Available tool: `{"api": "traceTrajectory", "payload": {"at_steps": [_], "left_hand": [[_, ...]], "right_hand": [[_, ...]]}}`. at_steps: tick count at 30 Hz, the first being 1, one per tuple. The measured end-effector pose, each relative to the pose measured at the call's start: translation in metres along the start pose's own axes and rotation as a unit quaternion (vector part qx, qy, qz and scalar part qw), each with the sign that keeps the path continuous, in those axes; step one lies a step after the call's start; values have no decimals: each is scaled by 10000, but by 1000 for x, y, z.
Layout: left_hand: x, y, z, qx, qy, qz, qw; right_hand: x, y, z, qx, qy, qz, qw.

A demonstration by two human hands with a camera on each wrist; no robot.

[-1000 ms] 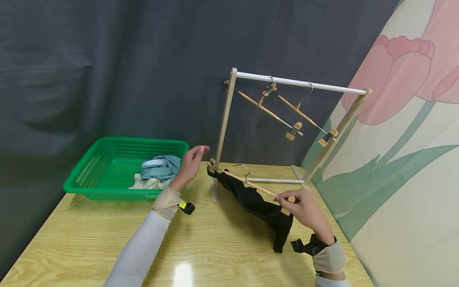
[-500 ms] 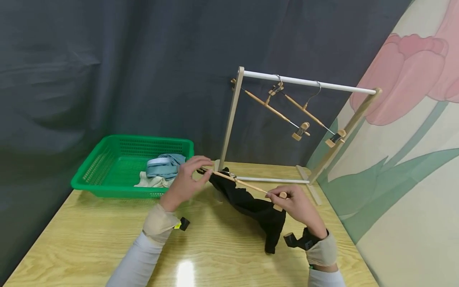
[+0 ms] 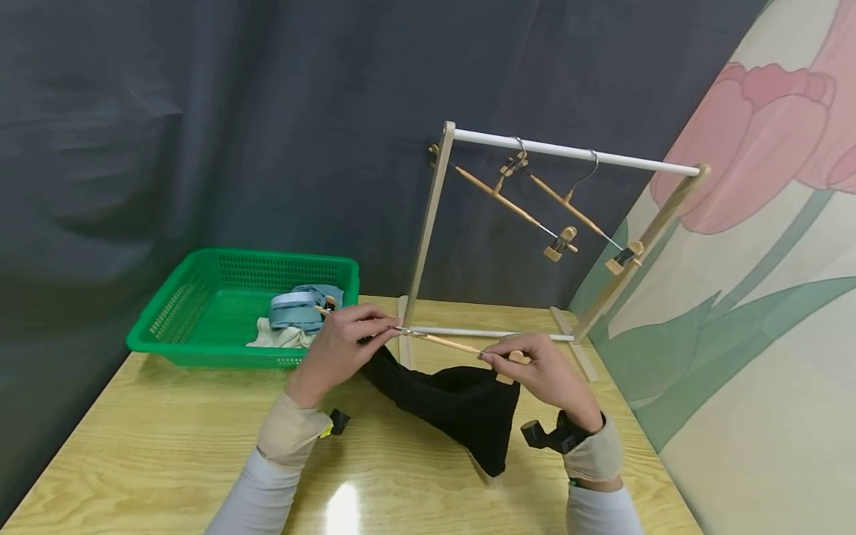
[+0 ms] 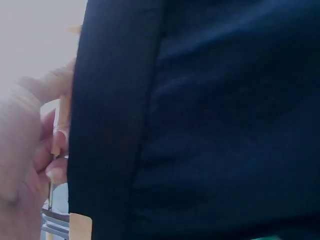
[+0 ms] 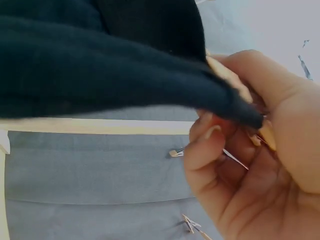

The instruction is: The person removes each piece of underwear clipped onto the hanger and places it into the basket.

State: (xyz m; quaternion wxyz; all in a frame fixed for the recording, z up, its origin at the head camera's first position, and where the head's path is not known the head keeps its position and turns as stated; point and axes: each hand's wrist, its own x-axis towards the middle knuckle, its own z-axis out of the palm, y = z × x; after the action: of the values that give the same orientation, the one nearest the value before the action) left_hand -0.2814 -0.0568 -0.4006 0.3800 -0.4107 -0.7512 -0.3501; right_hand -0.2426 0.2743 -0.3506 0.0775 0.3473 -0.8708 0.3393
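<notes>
From the head, the left hand [image 3: 344, 342], clear of the hanger [image 3: 451, 344] a second ago, now pinches it; the right hand [image 3: 542, 368] grips one end as before, black cloth [image 3: 448, 401] hanging between them. Left wrist alone shows a clip [image 4: 80, 227] at the cloth's edge beside that hand.

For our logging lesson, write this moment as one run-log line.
left hand: holds hanger; right hand: holds hanger; black garment: on hanger

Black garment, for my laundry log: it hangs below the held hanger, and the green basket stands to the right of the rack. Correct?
Wrong side: the head view shows the green basket left of the rack. The black garment does hang below the held hanger.
</notes>
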Motion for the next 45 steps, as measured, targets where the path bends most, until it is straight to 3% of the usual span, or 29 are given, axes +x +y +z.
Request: {"api": "traceTrajectory", "payload": {"at_steps": [7,13,19,23,27,33,39,45], "left_hand": [[-1,3,-21,809,155,-93,9966],[-10,-1,-35,1217,498,-201,9911],[-14,-1,-41,1325,491,-154,9898],[-15,-2,-41,1230,440,-253,9911],[-17,-3,-41,1040,413,-367,9930],[-15,-6,-42,1031,443,-368,9930],[-12,-6,-43,1098,445,-391,9922],[-11,-7,-41,1105,432,-361,9923]], "right_hand": [[20,-2,12,-123,466,545,9974],[31,-5,26,829,986,606,9898],[43,-6,45,1492,1856,681,9688],[49,-5,53,1765,2453,463,9521],[54,-3,56,1719,2855,57,9428],[58,0,55,1643,3037,-370,9378],[60,2,54,1430,3144,-435,9375],[62,2,56,1347,3371,-584,9299]]}}
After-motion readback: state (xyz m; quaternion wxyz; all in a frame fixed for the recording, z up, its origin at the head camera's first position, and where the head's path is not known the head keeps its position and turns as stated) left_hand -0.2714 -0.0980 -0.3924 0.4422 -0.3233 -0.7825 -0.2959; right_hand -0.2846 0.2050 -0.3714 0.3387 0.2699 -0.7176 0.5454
